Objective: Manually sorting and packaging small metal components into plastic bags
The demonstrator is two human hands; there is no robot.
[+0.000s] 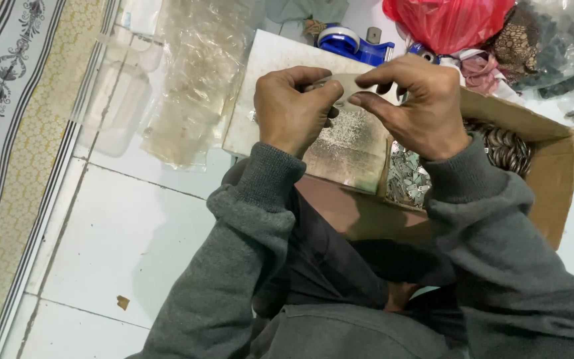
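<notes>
My left hand (291, 110) and my right hand (420, 106) meet above a pale worn board (280, 63), pinching a small clear plastic packet (340, 88) between the fingertips of both. Most of the packet is hidden by my fingers. Below my hands the board's speckled, scratched part (350, 149) shows. To the right stands an open cardboard box (553, 159) with several small grey metal pieces (410, 179) inside, close under my right wrist. Grey sleeves cover both arms.
A stack of clear plastic bags (194, 86) lies left of the board on the white tiled floor (134, 233). A blue tape dispenser (353, 43), a red plastic bag (446, 23) and bundled cloth lie behind. A patterned mat (8, 133) runs along the left.
</notes>
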